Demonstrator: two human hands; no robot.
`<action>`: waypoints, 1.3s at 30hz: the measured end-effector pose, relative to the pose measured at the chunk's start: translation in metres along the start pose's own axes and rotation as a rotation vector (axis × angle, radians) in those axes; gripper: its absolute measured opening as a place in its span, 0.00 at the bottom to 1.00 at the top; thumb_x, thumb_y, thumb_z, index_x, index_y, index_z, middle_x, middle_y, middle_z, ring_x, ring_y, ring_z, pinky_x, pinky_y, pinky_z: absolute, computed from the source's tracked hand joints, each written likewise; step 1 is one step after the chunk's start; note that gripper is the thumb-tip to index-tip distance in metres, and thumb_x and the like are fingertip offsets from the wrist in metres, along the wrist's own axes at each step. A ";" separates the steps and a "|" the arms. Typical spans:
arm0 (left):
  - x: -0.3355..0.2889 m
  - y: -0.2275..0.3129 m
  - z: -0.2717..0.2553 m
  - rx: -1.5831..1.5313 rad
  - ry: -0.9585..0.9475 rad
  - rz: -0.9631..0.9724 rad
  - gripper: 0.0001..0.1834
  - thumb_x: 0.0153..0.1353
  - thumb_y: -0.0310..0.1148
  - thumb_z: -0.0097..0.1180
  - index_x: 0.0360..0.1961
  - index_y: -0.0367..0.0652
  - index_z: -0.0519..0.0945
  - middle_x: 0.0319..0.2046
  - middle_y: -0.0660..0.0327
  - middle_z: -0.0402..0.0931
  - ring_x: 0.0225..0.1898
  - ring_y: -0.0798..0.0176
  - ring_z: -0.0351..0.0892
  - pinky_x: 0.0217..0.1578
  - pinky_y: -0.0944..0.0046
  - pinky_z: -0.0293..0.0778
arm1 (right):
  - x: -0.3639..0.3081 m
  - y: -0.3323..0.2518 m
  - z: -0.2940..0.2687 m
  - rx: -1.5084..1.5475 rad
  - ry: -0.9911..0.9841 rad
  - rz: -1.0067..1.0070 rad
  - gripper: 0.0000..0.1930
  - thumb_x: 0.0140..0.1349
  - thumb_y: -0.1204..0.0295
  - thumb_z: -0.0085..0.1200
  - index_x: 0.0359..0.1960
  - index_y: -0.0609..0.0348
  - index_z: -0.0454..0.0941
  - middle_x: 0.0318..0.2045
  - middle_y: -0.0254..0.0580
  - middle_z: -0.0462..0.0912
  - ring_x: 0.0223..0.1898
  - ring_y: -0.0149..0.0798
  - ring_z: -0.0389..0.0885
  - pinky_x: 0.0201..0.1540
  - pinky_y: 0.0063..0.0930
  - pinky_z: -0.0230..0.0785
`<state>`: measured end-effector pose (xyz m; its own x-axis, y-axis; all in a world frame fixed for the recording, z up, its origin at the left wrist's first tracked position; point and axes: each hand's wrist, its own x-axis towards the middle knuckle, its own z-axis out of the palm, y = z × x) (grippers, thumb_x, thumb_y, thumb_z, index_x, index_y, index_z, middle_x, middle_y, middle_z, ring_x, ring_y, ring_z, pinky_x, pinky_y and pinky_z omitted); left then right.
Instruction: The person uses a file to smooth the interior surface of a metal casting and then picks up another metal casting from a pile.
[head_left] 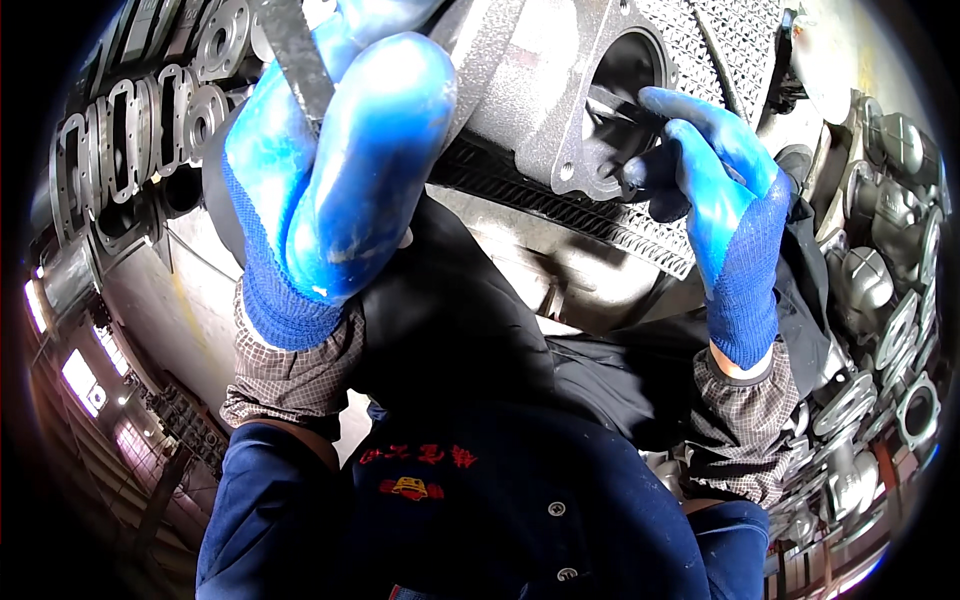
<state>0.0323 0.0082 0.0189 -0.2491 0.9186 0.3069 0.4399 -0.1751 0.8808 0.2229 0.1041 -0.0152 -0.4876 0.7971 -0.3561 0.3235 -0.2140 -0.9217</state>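
Gloved hands at a grey flanged casting, a flat tool in one and the bore edge under the other.

Flanged metal parts (150, 125) hang in rows at the far left; next comes the left hand (335, 165) in a blue coated glove, clenched around a flat grey metal bar (300, 55) that rises out of the fist toward the top edge. Right of it, the grey flanged casting (560, 95) rests on a perforated metal grate (700, 60), its round bore facing the right hand (715, 185), whose fingertips pinch the flange rim at the opening. Further valve castings (880, 250) crowd the right side. My reading: the bar could slip from the slick glove, or fingers at the bore could get nipped if the heavy casting shifts on the grate.
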 end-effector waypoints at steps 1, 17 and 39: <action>0.000 -0.002 0.000 -0.012 0.000 0.000 0.48 0.59 0.65 0.47 0.60 0.25 0.66 0.60 0.43 0.66 0.63 0.50 0.63 0.65 0.53 0.53 | 0.001 0.002 0.000 -0.021 -0.016 -0.048 0.10 0.64 0.77 0.49 0.43 0.66 0.79 0.29 0.38 0.82 0.27 0.26 0.81 0.26 0.15 0.72; -0.003 -0.009 -0.003 -0.026 0.024 -0.001 0.44 0.61 0.62 0.47 0.59 0.27 0.69 0.62 0.45 0.64 0.65 0.51 0.60 0.66 0.52 0.51 | -0.002 0.000 0.013 -0.015 -0.011 0.044 0.09 0.62 0.79 0.49 0.38 0.68 0.80 0.24 0.40 0.82 0.22 0.24 0.78 0.28 0.17 0.72; -0.004 -0.011 -0.006 -0.025 -0.008 0.028 0.46 0.58 0.63 0.49 0.59 0.27 0.68 0.63 0.45 0.62 0.66 0.51 0.58 0.67 0.52 0.49 | 0.002 -0.001 0.016 -0.077 0.037 -0.001 0.08 0.61 0.79 0.49 0.36 0.68 0.81 0.20 0.37 0.80 0.19 0.22 0.75 0.24 0.17 0.69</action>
<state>0.0234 0.0047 0.0102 -0.2304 0.9159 0.3288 0.4246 -0.2094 0.8808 0.2089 0.0966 -0.0177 -0.4584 0.8178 -0.3480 0.3854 -0.1700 -0.9070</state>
